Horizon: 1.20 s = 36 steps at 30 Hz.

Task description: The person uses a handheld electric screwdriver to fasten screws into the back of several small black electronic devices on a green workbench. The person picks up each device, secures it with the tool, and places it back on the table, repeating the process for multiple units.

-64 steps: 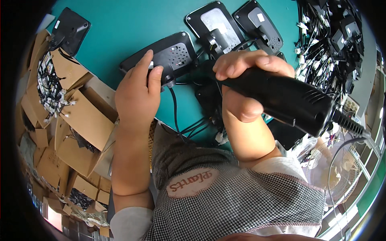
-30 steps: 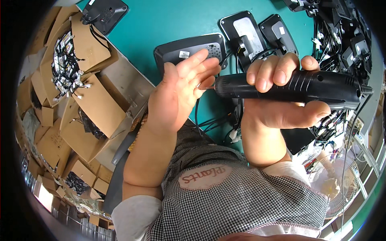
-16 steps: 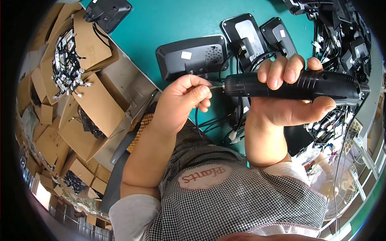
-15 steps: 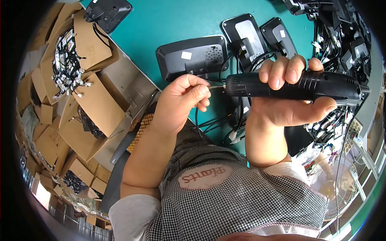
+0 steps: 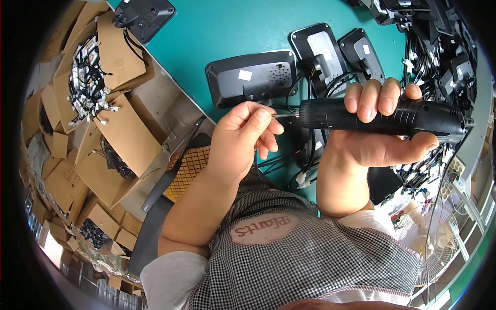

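Observation:
My right hand [image 5: 369, 147] is wrapped round a black electric screwdriver [image 5: 323, 113], held level above the bench with its bit [image 5: 287, 115] pointing left. Thumb and forefinger of my left hand [image 5: 240, 137] pinch together at the bit's tip; whatever lies between them is too small to make out. Just beyond my hands, a wide black plastic housing [image 5: 219, 85] with a white label lies on the green bench top [image 5: 227, 26]. To its right are a second black housing [image 5: 316, 41] and a smaller one [image 5: 359, 49], with black cables around them.
Another black housing [image 5: 152, 18] sits at the bench's far left corner. Black cables with white connectors [image 5: 413, 62] and dark parts crowd the right side. Open cardboard boxes [image 5: 124, 139] holding cable bundles stand to the left. A fan [image 5: 431, 237] is at the lower right.
Both hands and the screwdriver have shifted slightly right and down in the picture. The bit is still at my left fingertips, and the housings keep their arrangement.

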Available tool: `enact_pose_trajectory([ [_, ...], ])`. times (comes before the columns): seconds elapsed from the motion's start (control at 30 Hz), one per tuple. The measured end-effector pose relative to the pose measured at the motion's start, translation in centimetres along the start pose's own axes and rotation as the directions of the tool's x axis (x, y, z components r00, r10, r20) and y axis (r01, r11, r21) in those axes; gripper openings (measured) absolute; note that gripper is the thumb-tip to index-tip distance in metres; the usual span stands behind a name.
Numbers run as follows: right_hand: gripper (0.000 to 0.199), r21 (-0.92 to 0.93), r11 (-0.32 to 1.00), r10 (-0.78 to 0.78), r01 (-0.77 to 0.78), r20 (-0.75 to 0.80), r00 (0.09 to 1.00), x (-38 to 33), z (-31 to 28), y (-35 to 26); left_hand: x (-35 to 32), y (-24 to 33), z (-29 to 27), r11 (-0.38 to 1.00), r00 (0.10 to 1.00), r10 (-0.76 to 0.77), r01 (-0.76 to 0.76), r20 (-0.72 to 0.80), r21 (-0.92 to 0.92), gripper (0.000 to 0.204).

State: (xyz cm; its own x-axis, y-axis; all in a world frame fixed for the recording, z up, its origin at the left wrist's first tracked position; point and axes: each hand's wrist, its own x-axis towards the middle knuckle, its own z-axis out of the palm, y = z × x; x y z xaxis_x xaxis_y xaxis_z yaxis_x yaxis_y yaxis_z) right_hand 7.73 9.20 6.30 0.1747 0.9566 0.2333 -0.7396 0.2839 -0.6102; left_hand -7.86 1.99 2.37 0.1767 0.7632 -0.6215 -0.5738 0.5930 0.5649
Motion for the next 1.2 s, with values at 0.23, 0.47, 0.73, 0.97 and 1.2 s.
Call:
enact_pose_trajectory([
  [0.23, 0.068, -0.006, 1.0, 0.021, -0.02, 0.062, 0.998, 0.4, -0.5, -0.7, 0.0, 0.1, 0.4, 0.927, 0.985, 0.16, -0.171, 0.061, 0.335, 0.021],
  [0.47, 0.069, 0.068, 0.993, 0.09, -0.097, 0.096, 0.991, 0.9, 0.0, 0.0, 0.5, 1.7, -0.9, 0.717, 0.869, 0.441, -0.491, 0.224, 0.494, 0.023],
  [0.73, 0.061, -0.043, 0.999, 0.036, -0.031, 0.11, 0.993, 2.7, 1.8, 4.5, 1.8, 1.6, -4.8, -0.174, 0.696, 0.631, -0.303, 0.343, 0.937, 0.044],
  [0.97, 0.058, -0.276, 0.961, 0.055, 0.003, 0.201, 0.978, 1.7, 2.0, 9.2, 2.5, -1.1, -3.3, -0.163, 0.65, 0.678, -0.322, 0.344, 0.932, 0.053],
  [1.2, 0.058, -0.361, 0.929, 0.004, 0.082, 0.23, 0.973, 1.1, 1.9, 10.1, 2.6, -1.1, -3.8, -0.171, 0.645, 0.674, -0.338, 0.36, 0.926, 0.053],
])
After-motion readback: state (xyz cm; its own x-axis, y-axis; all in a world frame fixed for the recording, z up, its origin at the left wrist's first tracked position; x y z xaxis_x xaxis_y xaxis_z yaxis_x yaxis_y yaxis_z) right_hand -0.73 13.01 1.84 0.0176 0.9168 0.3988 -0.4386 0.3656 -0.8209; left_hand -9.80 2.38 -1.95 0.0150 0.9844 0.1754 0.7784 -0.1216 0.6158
